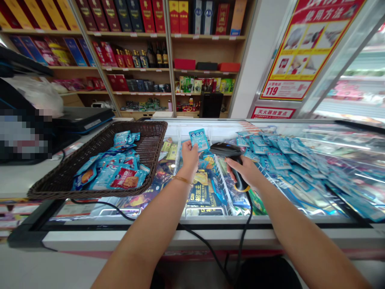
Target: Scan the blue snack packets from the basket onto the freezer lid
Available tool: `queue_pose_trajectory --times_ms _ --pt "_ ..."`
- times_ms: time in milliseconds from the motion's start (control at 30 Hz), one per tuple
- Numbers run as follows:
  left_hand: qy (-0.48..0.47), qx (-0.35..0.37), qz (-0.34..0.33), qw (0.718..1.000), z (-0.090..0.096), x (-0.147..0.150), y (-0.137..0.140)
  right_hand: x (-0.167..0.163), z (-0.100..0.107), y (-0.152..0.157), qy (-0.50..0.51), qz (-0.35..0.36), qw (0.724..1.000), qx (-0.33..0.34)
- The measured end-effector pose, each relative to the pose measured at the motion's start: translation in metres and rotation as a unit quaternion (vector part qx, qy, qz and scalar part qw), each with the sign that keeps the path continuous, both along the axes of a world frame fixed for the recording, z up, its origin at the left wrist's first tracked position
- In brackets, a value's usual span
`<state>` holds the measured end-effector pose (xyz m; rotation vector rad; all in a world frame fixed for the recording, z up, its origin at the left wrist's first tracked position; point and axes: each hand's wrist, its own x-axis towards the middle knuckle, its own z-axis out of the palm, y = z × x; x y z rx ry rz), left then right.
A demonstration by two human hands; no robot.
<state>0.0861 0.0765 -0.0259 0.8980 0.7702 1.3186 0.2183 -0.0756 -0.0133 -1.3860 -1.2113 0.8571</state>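
Observation:
Between the fingers of my left hand (190,157) is a small blue snack packet (199,139), its back with a barcode turned up. My right hand (245,170) is wrapped round the handle of a black barcode scanner (227,149), whose head points left at the packet, a short gap apart. To the left, a dark brown wicker basket (156,150) holds several blue packets (112,172), one with a red front showing. On the right, a large spread of similar blue packets (279,156) lies on the glass top.
Under the glass of the chest freezer (144,237) lie bagged goods in white wire baskets. The scanner's black cable (204,241) loops over the front edge. A black checkout machine (81,118) stands at the left. Shelves of boxes and bottles (162,56) line the back wall.

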Motion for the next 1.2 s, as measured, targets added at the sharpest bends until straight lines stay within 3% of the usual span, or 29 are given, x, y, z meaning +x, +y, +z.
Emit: queue_pose_trajectory --times_ms 167,300,467,600,733,833,967,1067,1200 --pt "0.008 0.002 -0.001 1.0 -0.003 0.0 0.001 -0.001 0.0 0.001 0.02 -0.012 1.0 0.003" --pt "0.041 0.003 0.041 0.998 -0.005 0.004 0.004 0.006 0.008 0.0 0.048 -0.026 0.998 0.008" --pt "0.087 -0.007 0.03 0.996 0.005 0.027 -0.003 0.047 0.032 -0.032 0.096 -0.134 0.986 0.013" --pt "0.11 -0.022 -0.074 0.991 0.023 0.074 -0.03 0.098 0.042 -0.082 0.091 -0.227 0.97 0.01" --pt "0.121 -0.027 -0.187 0.975 0.036 0.148 -0.071 0.145 0.042 -0.131 0.127 -0.318 0.939 0.033" --pt "0.145 -0.047 -0.245 0.957 0.037 0.208 -0.101 0.168 0.041 -0.158 0.149 -0.365 0.918 0.05" --pt "0.139 -0.062 -0.265 0.952 0.03 0.271 -0.129 0.184 0.038 -0.178 0.162 -0.383 0.908 0.056" --pt "0.119 -0.076 -0.265 0.954 0.027 0.295 -0.138 0.19 0.033 -0.182 0.161 -0.379 0.91 0.048" --pt "0.121 -0.075 -0.246 0.959 0.032 0.294 -0.137 0.19 0.027 -0.174 0.154 -0.367 0.917 0.034"
